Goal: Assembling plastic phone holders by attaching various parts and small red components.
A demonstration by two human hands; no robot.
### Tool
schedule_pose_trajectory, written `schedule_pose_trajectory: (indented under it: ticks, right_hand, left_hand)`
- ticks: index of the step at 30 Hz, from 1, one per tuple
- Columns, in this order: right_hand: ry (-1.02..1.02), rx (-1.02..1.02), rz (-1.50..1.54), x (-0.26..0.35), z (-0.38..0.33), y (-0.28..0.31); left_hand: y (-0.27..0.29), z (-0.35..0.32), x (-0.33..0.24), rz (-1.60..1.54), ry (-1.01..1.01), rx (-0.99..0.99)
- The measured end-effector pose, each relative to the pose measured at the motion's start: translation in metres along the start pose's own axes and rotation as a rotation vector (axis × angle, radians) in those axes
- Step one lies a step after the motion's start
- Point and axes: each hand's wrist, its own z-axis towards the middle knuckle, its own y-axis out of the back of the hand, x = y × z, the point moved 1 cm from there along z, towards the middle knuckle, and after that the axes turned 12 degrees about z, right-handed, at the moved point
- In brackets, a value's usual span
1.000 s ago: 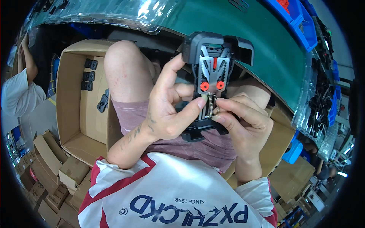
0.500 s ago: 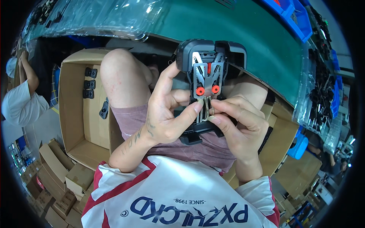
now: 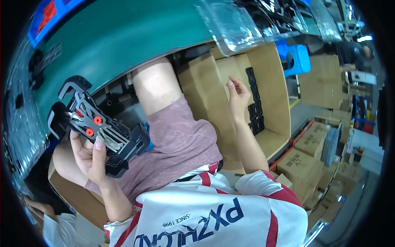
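At the left, my left hand (image 3: 91, 158) grips a black phone holder (image 3: 123, 138) by its side and lower part, the thumb resting near its coil springs (image 3: 110, 142). The holder's inner side faces up, with metal plates, two red gears (image 3: 98, 120) and hooked black arms at its far end. My right hand (image 3: 239, 99) is away from it, above an open cardboard box (image 3: 269, 68) at the right. Its fingers are curled toward the thumb; whether anything small is between them is hidden. Several black parts (image 3: 256, 99) lie in a row inside that box.
A green worktable (image 3: 135, 29) spans the far side, with a blue bin (image 3: 35, 31) of red parts and clear plastic bags (image 3: 234, 31). A blue stool (image 3: 298, 59) and stacked cartons (image 3: 310, 140) stand at the right. Another person's sleeve (image 3: 59, 230) shows at lower left.
The view has swung right. My right hand has left the springs and moved out over the right-hand box. The phone holder stays in my left hand, now tilted.
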Motion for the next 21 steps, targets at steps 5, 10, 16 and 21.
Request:
schedule_pose_trajectory:
  ticks: [5,10,16,21]
  right_hand:
    - [-0.194,-0.213,-0.736,-0.199,0.022,0.168]
    - [-0.548,-0.266,-1.212,-0.249,-0.01,0.215]
    - [-0.278,-0.042,-1.243,-0.249,-0.027,0.216]
    - [-0.259,0.267,-1.204,-0.204,0.01,0.183]
  left_hand:
    - [-0.026,0.005,0.012,-0.005,0.008,0.097]
    - [-0.044,0.0,0.012,-0.052,0.035,0.106]
    - [-0.058,-0.009,0.008,-0.208,0.154,0.085]
    - [-0.065,-0.012,-0.002,-0.303,0.222,0.127]
